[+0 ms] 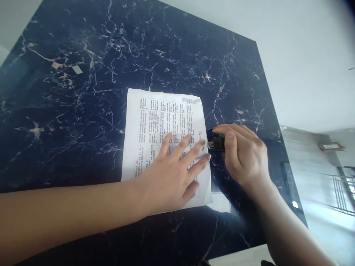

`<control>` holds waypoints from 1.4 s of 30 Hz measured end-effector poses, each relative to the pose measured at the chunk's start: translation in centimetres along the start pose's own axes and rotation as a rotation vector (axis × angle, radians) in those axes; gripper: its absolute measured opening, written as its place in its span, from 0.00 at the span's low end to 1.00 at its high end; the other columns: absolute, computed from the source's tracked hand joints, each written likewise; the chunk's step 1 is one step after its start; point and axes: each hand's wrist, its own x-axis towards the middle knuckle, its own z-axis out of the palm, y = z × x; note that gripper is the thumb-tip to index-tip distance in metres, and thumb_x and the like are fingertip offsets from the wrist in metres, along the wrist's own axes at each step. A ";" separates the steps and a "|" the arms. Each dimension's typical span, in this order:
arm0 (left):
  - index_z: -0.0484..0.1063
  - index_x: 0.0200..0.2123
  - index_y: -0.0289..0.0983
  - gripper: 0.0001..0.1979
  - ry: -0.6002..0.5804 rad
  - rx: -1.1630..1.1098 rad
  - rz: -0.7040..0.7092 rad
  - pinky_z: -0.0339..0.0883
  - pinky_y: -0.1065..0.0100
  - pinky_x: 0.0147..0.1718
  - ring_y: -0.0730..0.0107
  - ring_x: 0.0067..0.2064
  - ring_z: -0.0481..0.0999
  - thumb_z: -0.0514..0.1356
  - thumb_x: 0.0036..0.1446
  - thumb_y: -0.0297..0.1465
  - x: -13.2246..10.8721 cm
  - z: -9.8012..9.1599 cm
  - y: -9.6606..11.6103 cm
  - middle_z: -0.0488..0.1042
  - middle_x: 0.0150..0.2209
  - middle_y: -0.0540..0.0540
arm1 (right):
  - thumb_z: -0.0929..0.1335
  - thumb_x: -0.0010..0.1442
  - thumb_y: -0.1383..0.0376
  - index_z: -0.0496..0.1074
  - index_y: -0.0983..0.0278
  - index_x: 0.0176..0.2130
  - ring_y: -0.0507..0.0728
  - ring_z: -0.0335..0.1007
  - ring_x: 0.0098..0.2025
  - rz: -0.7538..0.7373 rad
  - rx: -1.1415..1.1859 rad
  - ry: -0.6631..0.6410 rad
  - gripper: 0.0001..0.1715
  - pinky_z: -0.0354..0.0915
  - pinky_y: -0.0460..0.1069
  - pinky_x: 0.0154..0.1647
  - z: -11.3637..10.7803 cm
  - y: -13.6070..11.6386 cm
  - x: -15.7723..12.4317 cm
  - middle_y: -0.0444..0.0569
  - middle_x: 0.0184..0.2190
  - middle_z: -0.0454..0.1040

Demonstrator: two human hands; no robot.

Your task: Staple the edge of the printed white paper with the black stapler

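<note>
A white printed sheet of paper (133, 122) lies on the dark table, with rows of text, a barcode at its far right corner and handwriting near its right edge. My left hand (177, 171) rests flat on it, fingers spread. My right hand (246, 155) grips a small black stapler (217, 144), whose metal front end meets the paper's right edge beside my left fingertips. Most of the stapler is hidden inside my right hand, so I cannot tell whether its jaws are pressed together. The paper's near right corner is slightly creased.
The dark blue marbled table (97, 48) has a straight right edge. A pale green slip (77, 69) and a pinkish slip (57, 65) are at the far left. A pale patch (222, 202) shows beside the paper's near right corner. A railing (342, 192) stands beyond on the right.
</note>
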 end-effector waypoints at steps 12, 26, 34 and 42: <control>0.57 0.73 0.45 0.31 0.001 0.042 -0.011 0.40 0.31 0.70 0.39 0.75 0.49 0.50 0.71 0.46 0.0 -0.3 0.0 0.50 0.76 0.44 | 0.56 0.76 0.64 0.76 0.61 0.46 0.63 0.76 0.47 -0.005 -0.105 -0.008 0.22 0.64 0.59 0.48 0.1 -0.4 0.1 0.51 0.47 0.81; 0.56 0.74 0.43 0.32 -0.010 0.039 -0.001 0.41 0.30 0.70 0.39 0.75 0.49 0.49 0.72 0.46 0.0 -0.4 0.0 0.50 0.77 0.44 | 0.56 0.76 0.65 0.76 0.60 0.45 0.63 0.76 0.47 -0.017 -0.106 -0.033 0.21 0.64 0.60 0.49 -0.1 -0.4 0.2 0.51 0.49 0.81; 0.55 0.74 0.42 0.32 -0.011 0.043 0.014 0.42 0.29 0.69 0.39 0.75 0.49 0.48 0.72 0.45 0.0 -0.3 -0.2 0.49 0.77 0.42 | 0.57 0.76 0.65 0.77 0.60 0.44 0.62 0.76 0.47 -0.024 -0.123 -0.025 0.21 0.63 0.59 0.47 0.0 -0.3 0.2 0.50 0.49 0.81; 0.56 0.74 0.42 0.32 -0.007 0.044 0.024 0.42 0.29 0.69 0.38 0.75 0.50 0.49 0.72 0.45 0.0 -0.4 -0.3 0.49 0.77 0.42 | 0.57 0.75 0.65 0.77 0.61 0.43 0.61 0.76 0.45 -0.039 -0.141 -0.025 0.21 0.62 0.57 0.46 0.0 -0.3 0.2 0.49 0.48 0.81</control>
